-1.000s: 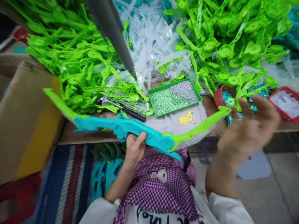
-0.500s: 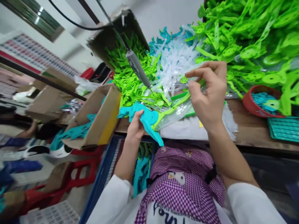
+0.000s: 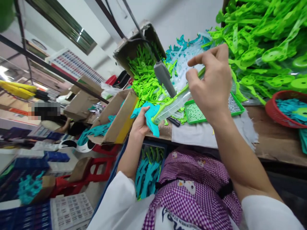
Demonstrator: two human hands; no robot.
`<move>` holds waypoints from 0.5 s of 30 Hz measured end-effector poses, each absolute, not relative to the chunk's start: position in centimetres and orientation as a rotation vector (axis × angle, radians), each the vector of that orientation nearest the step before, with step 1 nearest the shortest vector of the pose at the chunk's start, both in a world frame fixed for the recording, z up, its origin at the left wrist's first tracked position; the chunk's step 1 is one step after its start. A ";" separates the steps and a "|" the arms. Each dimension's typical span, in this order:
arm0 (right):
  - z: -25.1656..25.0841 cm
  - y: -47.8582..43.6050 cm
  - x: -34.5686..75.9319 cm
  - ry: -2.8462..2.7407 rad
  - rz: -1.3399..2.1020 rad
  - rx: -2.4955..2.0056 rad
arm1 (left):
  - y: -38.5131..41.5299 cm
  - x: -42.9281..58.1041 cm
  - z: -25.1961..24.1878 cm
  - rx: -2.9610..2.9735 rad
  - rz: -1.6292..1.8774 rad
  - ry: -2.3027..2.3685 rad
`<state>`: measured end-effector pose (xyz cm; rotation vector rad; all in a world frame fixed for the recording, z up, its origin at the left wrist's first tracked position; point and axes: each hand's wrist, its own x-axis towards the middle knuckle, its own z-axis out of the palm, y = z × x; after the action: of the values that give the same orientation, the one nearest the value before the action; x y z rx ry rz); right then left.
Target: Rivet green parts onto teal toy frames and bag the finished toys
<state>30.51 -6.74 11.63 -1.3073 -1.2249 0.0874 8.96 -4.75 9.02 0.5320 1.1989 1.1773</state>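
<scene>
My left hand is closed round a teal plastic piece, thumb on top. From this piece a long green and clear plastic arm slants up to the right. The arm's far end passes into my right hand, whose curled fingers appear to hold it; index fingertip and thumb tip stay slightly apart. A grey electric screwdriver hangs over the bench, its lower end overlapping the arm in view; whether they touch I cannot tell. Behind the arm lies a green tray of small metal parts.
Piles of green parts and clear pieces cover the back of the bench. A red basket with teal bits stands right, a cardboard box left. Below is a crate of teal parts. Another person sits far left.
The view has shifted, so the bench sits farther right. The teal piece has turned in my left hand and the arm points up more steeply. The screwdriver now overlaps the arm.
</scene>
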 end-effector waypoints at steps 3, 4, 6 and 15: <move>12.5 -6.8 30.1 -1.232 0.109 -1.374 | -4.9 9.0 9.7 0.519 1.175 1.185; 12.7 -6.7 30.1 -1.233 0.116 -1.383 | -4.9 9.0 9.9 0.515 1.176 1.182; 13.1 -6.5 30.0 -1.238 0.130 -1.389 | -4.9 9.1 10.3 0.514 1.179 1.176; 13.7 -5.0 31.0 -1.219 0.196 -1.489 | -3.8 9.6 11.5 0.486 1.123 1.163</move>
<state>31.02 -5.02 13.66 -1.4892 -1.2186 0.1959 9.58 -3.78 11.52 0.4861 1.1630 1.1234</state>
